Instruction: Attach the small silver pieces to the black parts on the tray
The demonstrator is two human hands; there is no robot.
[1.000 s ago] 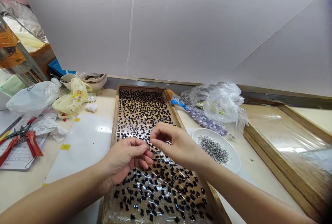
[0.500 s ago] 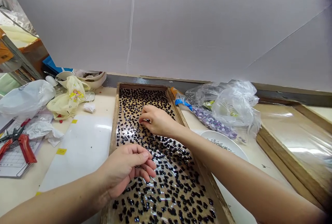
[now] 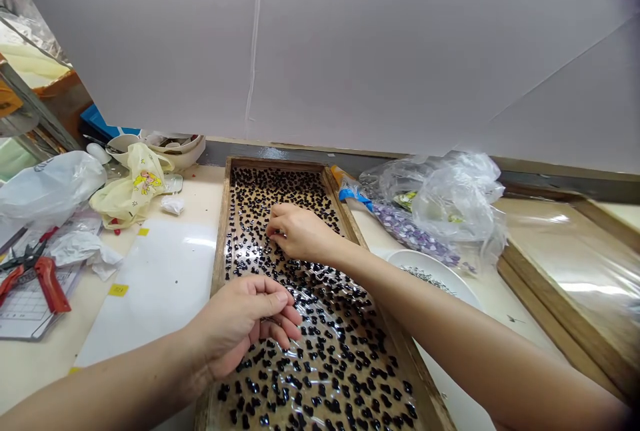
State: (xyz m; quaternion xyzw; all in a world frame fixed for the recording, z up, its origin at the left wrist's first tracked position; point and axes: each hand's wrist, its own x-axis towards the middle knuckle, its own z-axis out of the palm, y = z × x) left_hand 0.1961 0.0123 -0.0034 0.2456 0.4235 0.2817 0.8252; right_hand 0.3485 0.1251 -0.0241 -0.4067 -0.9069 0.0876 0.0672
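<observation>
A long wooden-framed tray lies in front of me, its clear-covered bottom scattered with small glossy black bow-shaped pieces. Over its middle, my right hand reaches down with thumb and fingers pinched together among the pieces. Whatever is between those fingertips is too small or hidden to make out. Nearer to me, my left hand hovers above the tray's left side, palm turned inward. Its fingers are curled with the thumb against the forefinger, and the inside of the hand is mostly hidden.
A white bowl of small metal pieces stands right of the tray, partly behind my forearm. Beyond it lie a bag of purple chips and clear plastic bags. Another framed tray is far right. Red-handled pliers lie left.
My right hand has shifted very slightly within the same spot over the tray. My left hand stays in place. The view has moved a little.
</observation>
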